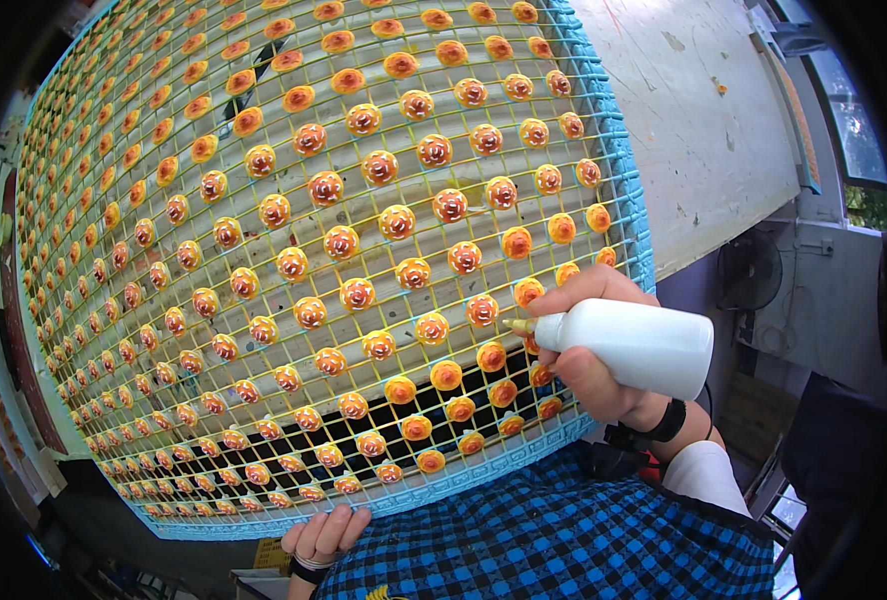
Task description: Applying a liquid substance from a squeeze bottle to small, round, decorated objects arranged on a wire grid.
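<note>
Rack: broad mesh frame, yellow-green strands, blue rim; landmark for all below.
White bottle: over the rack's near right part, tilted, nozzle pointing left beside an orange rosette; contact cannot be told.
Right hand: closed round the bottle, thumb one side, fingers the other.
Left hand: at the rack's near rim, fingers bent over it, thumb hidden; how tightly closed, cannot tell.
Rosettes: in rows across the rack, many white-marked, others plain, as at its far edge.
Bottle handling: probably light, soft-walled, squeezable; fill not visible. Best held round the body, clear of the nozzle.
Rosette handling: likely small, light, easily smeared if the white is wet; fingers off the tops.
Rack handling: wide, likely springy in the mesh, stiffer at the border; take it by the rim.
</note>
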A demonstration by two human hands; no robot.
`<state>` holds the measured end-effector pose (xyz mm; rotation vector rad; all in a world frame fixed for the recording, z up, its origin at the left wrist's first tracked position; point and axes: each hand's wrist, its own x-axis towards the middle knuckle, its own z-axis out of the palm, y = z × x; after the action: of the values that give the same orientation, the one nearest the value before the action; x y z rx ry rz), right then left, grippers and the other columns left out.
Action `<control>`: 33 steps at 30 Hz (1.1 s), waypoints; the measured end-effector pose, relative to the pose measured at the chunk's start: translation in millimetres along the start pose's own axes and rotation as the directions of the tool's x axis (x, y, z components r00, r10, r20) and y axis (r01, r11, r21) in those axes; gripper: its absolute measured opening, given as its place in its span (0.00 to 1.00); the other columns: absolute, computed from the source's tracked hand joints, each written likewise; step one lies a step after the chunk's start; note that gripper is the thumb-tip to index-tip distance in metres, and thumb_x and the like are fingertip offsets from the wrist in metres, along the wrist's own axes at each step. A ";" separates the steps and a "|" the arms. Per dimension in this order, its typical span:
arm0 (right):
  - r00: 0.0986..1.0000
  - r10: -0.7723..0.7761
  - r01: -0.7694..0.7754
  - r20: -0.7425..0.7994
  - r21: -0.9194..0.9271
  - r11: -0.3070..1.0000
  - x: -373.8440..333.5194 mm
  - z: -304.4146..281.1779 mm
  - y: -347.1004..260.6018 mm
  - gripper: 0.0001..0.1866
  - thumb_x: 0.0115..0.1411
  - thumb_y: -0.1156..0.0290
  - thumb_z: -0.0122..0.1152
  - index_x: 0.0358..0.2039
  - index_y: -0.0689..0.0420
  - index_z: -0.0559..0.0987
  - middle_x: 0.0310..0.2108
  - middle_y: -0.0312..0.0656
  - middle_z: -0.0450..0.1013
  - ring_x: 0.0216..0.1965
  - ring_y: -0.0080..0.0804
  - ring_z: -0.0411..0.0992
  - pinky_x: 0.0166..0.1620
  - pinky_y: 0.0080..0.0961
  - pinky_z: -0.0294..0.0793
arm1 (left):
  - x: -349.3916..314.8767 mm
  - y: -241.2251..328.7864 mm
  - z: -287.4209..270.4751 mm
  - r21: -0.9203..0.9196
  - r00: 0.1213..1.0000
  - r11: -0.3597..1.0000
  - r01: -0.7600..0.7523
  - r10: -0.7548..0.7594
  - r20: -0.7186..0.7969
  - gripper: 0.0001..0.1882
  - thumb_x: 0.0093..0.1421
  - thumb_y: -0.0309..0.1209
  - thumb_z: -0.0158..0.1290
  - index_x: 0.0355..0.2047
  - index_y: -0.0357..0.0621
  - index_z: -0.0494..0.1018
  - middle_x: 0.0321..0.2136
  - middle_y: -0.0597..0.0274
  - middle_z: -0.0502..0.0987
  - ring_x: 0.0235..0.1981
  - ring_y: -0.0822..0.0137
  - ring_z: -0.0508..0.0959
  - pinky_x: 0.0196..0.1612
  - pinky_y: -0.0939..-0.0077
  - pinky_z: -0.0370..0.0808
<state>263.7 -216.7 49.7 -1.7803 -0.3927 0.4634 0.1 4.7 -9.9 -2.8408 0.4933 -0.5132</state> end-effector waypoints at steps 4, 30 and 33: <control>0.996 -0.083 0.086 0.027 -0.105 0.991 3.7 2.9 -0.3 0.12 0.45 0.66 0.61 0.27 0.59 0.74 0.21 0.38 0.70 0.20 0.25 0.71 0.23 0.16 0.68 | 0.3 -0.8 0.2 0.005 1.000 1.000 -0.007 0.007 -0.003 0.18 0.54 0.45 0.44 0.46 0.69 0.62 0.41 0.81 0.64 0.43 0.78 0.61 0.48 0.77 0.55; 0.998 -0.011 0.009 -0.064 -0.032 0.999 10.7 -17.8 -3.8 0.23 0.50 0.54 0.52 0.35 0.63 0.66 0.23 0.38 0.68 0.25 0.20 0.68 0.28 0.13 0.67 | 1.3 1.4 1.0 0.003 1.000 1.000 0.019 -0.019 0.007 0.17 0.54 0.48 0.43 0.46 0.68 0.62 0.40 0.82 0.63 0.43 0.78 0.61 0.48 0.77 0.55; 0.997 -0.046 0.037 -0.066 -0.124 0.992 21.6 -24.9 5.2 0.25 0.52 0.52 0.49 0.36 0.63 0.64 0.21 0.36 0.66 0.26 0.18 0.68 0.28 0.13 0.67 | 1.0 -1.4 2.7 0.089 0.999 0.996 -0.028 0.026 0.025 0.24 0.57 0.52 0.34 0.52 0.63 0.56 0.44 0.80 0.62 0.40 0.77 0.60 0.43 0.82 0.59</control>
<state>295.0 -228.1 48.0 -1.8983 -0.4168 0.3537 2.4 6.0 -11.7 -2.7485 0.4910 -0.4830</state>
